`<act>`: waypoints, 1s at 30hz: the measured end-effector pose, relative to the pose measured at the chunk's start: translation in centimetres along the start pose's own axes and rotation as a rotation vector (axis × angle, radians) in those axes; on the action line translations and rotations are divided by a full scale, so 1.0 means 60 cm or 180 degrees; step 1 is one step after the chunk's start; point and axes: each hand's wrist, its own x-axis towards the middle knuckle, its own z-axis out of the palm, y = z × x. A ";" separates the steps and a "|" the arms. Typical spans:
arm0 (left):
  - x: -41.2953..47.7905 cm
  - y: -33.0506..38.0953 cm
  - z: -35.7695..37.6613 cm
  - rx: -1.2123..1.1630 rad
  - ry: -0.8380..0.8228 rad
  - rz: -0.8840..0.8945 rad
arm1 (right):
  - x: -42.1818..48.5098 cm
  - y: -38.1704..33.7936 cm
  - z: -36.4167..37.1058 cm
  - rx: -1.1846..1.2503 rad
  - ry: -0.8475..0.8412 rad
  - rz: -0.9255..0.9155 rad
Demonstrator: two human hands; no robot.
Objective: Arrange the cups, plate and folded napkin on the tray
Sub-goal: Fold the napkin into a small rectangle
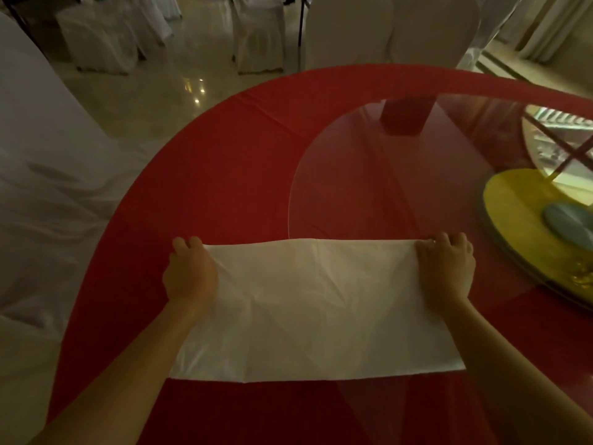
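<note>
Dim banquet-hall light falls on a round surface [224, 175] covered in red cloth, with white-draped chairs [256, 33] standing beyond it on a glossy pale floor [179, 91]. A clear glass turntable [369, 175] sits on the red cloth toward the right, and at its far right edge lies a yellow round base [519, 226] with a grey disc [564, 220] on it.

Near the front edge of the surface a white napkin [314, 309] lies flat as a long rectangle, its right part overlapping the rim of the glass. The left hand [189, 274] rests on the napkin's far-left corner, fingers curled down over the edge, seemingly gripping the cloth there. The right hand [446, 268] rests the same way on the far-right corner, fingers bent over the top edge; whether the cloth is pinched or merely pressed under the fingertips I cannot tell for certain. Both bare forearms reach in from the bottom of the view, well apart, one along each short side of the napkin.

A large white cloth [48, 187] covers something at the left, beside the surface.
</note>
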 end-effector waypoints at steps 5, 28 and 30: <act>0.014 -0.002 -0.010 -0.0156 -0.0149 -0.0178 | 0.000 0.004 -0.001 -0.0125 -0.0044 -0.0069; -0.173 0.282 -0.008 -0.1842 -0.1013 0.0909 | -0.201 0.371 -0.222 0.0111 0.0476 0.1250; -0.214 0.310 -0.002 -0.1675 -0.0967 0.1190 | -0.225 0.420 -0.248 0.0067 0.0532 0.1401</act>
